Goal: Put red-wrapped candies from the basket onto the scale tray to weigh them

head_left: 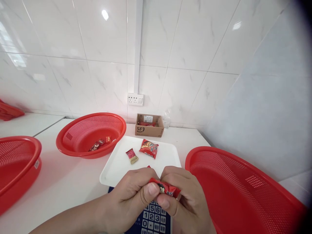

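Note:
Both my hands are closed around one small red snack packet, thumbs side by side on its near face. My left hand grips its left end and my right hand its right end. They hover over the front of a white scale tray and the dark blue keypad below it. On the tray lie a larger red packet and a small pink and gold packet. A bit of red shows just behind my hands, too covered to name.
A red basket stands close on the right. Another red basket, holding a few packets, is at the back left; a third basket sits at the left edge. A cardboard box with red packets stands by the wall.

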Demonstrator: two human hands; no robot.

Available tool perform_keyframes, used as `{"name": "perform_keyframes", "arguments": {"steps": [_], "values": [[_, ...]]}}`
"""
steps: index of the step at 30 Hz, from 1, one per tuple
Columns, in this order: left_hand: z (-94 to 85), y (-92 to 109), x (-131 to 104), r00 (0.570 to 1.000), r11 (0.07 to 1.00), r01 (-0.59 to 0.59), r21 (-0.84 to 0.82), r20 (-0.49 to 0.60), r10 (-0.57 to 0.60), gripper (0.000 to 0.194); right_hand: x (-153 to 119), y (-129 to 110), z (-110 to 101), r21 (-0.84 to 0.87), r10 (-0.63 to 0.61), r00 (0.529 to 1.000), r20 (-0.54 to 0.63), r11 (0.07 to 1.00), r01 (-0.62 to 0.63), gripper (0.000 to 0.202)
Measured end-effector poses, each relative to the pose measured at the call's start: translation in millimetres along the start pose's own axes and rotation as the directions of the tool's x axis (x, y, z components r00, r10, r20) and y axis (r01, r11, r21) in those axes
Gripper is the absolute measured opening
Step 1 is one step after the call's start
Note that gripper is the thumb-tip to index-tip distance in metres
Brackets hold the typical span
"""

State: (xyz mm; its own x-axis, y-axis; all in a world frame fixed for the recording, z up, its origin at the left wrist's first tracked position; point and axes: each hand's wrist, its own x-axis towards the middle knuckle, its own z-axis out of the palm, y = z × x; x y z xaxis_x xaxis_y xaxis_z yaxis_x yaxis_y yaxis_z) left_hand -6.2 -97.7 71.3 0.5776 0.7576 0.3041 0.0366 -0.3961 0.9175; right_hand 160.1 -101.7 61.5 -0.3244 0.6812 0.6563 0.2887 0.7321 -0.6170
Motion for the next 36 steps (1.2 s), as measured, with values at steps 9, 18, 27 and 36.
{"name": "perform_keyframes", "arguments": {"steps": [9,18,27,36], "values": [[1.4,-4,1,0.995,0.994,0.074,-0.075,-0.068,-0.079,0.040,7,1,1,0.016,0.055,0.998,0.016,0.998,-0.055,0.048],[-24.9,-39,16,0.965,0.878,0.221,0.425,-0.224,-0.135,0.038,17,23,-1,-0.402,0.335,0.940,0.061,0.870,-0.284,0.043],[-69.3,-82,10,0.932,0.509,0.297,0.808,-0.130,-0.338,0.044,26,44,-3,-0.664,0.534,0.845,0.018,0.639,-0.390,0.037],[-66.8,-90,17,0.936,0.614,0.351,0.707,-0.286,-0.205,0.034,24,37,4,-0.449,0.502,0.856,0.120,0.797,-0.404,0.029]]}}
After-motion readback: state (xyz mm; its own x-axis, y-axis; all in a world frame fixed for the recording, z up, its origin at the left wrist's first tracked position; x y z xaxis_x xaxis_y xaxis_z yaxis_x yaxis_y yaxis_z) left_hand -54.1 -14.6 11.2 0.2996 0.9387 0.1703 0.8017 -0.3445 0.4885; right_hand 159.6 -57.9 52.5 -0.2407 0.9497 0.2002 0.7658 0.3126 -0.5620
